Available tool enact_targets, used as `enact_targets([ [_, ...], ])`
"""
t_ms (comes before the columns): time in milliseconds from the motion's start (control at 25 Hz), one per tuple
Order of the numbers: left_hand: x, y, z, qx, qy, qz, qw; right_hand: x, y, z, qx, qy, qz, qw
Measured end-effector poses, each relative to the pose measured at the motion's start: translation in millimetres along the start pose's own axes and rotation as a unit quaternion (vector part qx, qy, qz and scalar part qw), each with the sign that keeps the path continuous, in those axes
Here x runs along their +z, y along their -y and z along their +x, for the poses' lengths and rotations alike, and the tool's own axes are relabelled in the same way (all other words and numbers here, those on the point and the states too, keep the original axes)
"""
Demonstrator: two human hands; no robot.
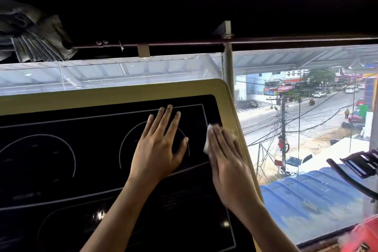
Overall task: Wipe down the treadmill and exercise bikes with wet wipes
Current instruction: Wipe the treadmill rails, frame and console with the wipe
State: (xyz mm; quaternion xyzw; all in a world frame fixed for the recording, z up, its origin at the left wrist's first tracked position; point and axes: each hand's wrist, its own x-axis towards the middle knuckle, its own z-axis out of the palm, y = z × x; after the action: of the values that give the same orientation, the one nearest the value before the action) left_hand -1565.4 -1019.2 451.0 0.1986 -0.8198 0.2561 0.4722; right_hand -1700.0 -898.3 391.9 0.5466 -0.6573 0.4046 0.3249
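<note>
The treadmill's console (86,149) fills the lower left: a glossy black panel with white dial outlines inside a pale yellow frame (114,91). My left hand (161,141) lies flat on the black panel with its fingers straight and spread. My right hand (229,159) lies flat at the panel's right edge and presses a white wet wipe (208,139) against it. The wipe shows only at my fingertips and beside my palm; the rest is under the hand.
A large window (306,129) behind the console looks onto a street. A metal post (228,67) and a horizontal rail (286,40) run along the window. Grey cloth (34,35) hangs at the upper left. A dark handlebar of another machine (360,166) and something red (364,235) sit at the right.
</note>
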Motion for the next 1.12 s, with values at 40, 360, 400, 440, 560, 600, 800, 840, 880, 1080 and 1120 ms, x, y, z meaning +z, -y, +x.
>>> enact_targets([
  [40,-0.2,-0.4,-0.1,0.000,0.001,0.000,1.000,-0.3,-1.3,-16.7,-0.013,0.006,-0.008,1.000],
  [360,-20.6,11.2,-16.9,-0.015,0.001,-0.011,1.000,10.2,24.3,88.8,0.061,0.028,0.001,0.998],
  [400,-24.6,16.5,-22.7,-0.017,0.001,-0.009,1.000,14.5,35.3,82.3,-0.009,0.058,0.002,0.998],
  [440,-28.2,21.9,-28.6,-0.020,0.002,-0.007,1.000,15.4,42.6,70.0,-0.085,0.089,0.003,0.992],
  [560,-33.5,33.4,-46.5,-0.027,0.008,-0.009,1.000,13.8,23.4,42.0,-0.141,0.098,-0.007,0.985],
  [600,-33.4,34.3,-50.7,-0.030,0.011,-0.008,0.999,12.9,15.6,38.0,-0.077,0.061,-0.003,0.995],
  [800,-26.2,24.6,-62.3,-0.026,0.011,-0.005,1.000,19.8,34.7,-8.5,-0.061,0.029,0.002,0.998],
  [840,-26.1,22.0,-63.9,-0.026,0.013,-0.006,1.000,17.8,32.8,-16.8,-0.065,0.029,-0.004,0.997],
  [880,-26.1,19.5,-66.5,-0.029,0.018,-0.006,0.999,14.9,27.6,-22.3,-0.039,0.012,-0.005,0.999],
  [1080,-25.5,11.8,-79.4,-0.039,0.039,0.006,0.998,16.7,47.7,-74.9,-0.001,0.031,0.023,0.999],
  [1120,-25.0,11.3,-80.3,-0.039,0.040,0.006,0.998,18.6,55.0,-85.7,-0.022,0.050,0.024,0.998],
])
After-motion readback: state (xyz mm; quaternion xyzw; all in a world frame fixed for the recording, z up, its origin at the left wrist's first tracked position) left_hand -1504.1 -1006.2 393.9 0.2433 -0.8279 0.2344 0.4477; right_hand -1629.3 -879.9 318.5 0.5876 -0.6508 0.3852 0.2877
